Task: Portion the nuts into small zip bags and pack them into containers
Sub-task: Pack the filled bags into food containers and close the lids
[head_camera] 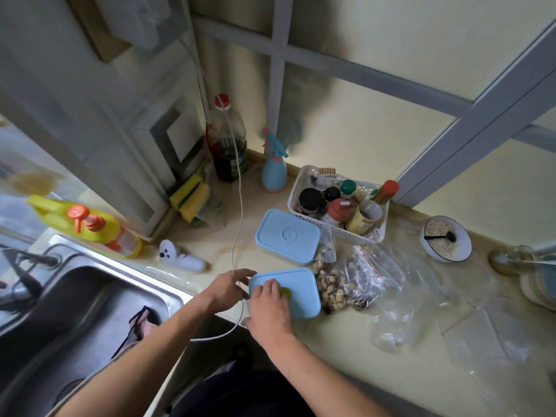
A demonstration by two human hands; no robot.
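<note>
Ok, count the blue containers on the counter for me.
2. The far container sits lidded beside the white basket. The near container is at the counter's front edge, with the right hand on its lid and the left hand at its left side.

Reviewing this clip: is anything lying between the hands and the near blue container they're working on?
Nothing visible. The right hand rests directly on the lid of the near blue container, and the left hand touches its left edge. A white cable runs by the left hand but does not block it.
</note>
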